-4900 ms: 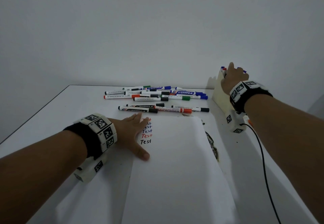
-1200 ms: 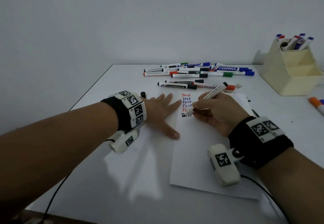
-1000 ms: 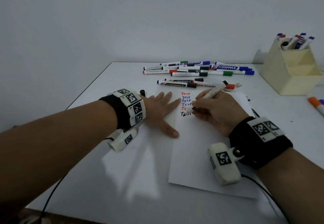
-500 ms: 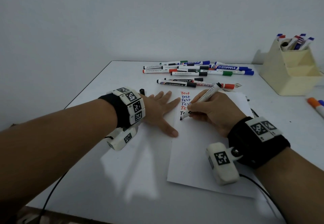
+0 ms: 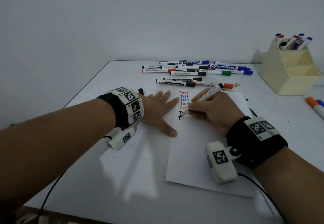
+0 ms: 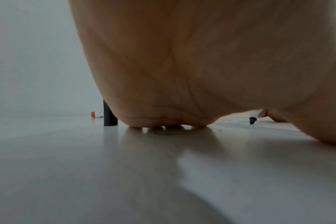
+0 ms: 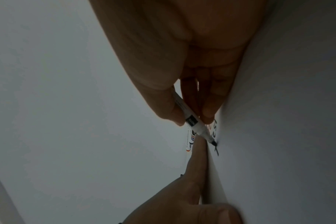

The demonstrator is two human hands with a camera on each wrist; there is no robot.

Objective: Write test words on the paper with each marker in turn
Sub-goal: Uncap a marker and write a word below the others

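Right hand [image 5: 215, 111] has its grip pinched round a black marker [image 5: 204, 99], low on the barrel near the nib; tip is on the paper [image 5: 201, 153] at centre frame, first stroke of a new black word just under the column of red, blue and black "Test" lines [image 5: 184, 99]. Left hand [image 5: 157, 111] lies flat, fingers spread and straight, grip released, pinning the paper's left edge to the worktop [image 5: 105, 162]. Handling, my read: marker is light, stiff, smooth plastic, so holding it low near the nib gives control and light pressure is enough. Single sheet is thin and will slide on the glossy worktop, so the flat palm is needed. A black cap [image 5: 141, 90] stands upright just past the left wrist. Capped markers [image 5: 192, 69] are piled at upper centre, more in the cream holder [image 5: 289, 69] upper right, two loose [image 5: 315, 106] at right edge. I reckon plenty are left to test.
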